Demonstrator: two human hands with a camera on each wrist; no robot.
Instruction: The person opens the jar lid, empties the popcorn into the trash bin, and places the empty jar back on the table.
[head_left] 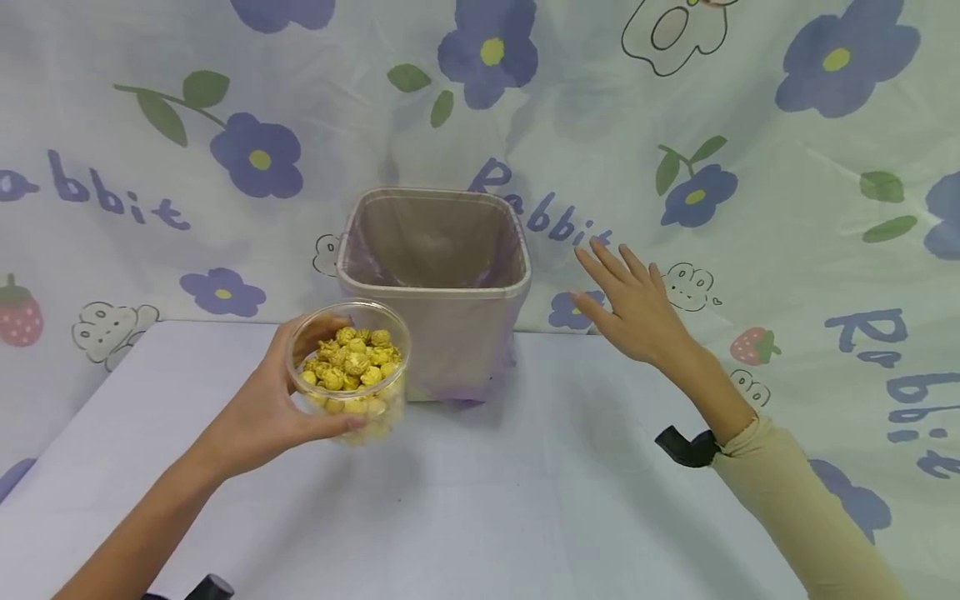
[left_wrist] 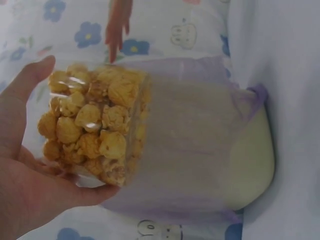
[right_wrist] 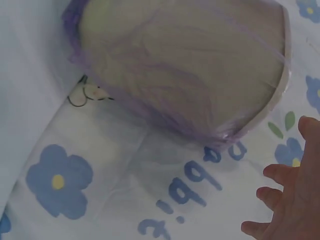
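Note:
My left hand [head_left: 262,400] grips a clear round plastic tub [head_left: 405,350], its thumb on the near side and fingers round the far side. Yellow caramel popcorn [head_left: 352,360] fills much of the tub, and its open top faces up toward the head camera. In the left wrist view the popcorn [left_wrist: 90,120] shows through the clear wall. Behind the tub stands a beige trash bin [head_left: 465,333], lined with a thin purple bag [right_wrist: 175,110]. To the right of the bin, my right hand [head_left: 630,308] is raised in the air, fingers spread and holding nothing.
A white-covered table [head_left: 480,517] lies under the hands and bin. Close behind the bin hangs a curtain [head_left: 337,108] printed with blue flowers, rabbits and lettering. A black strap piece [head_left: 686,447] sits at the right wrist.

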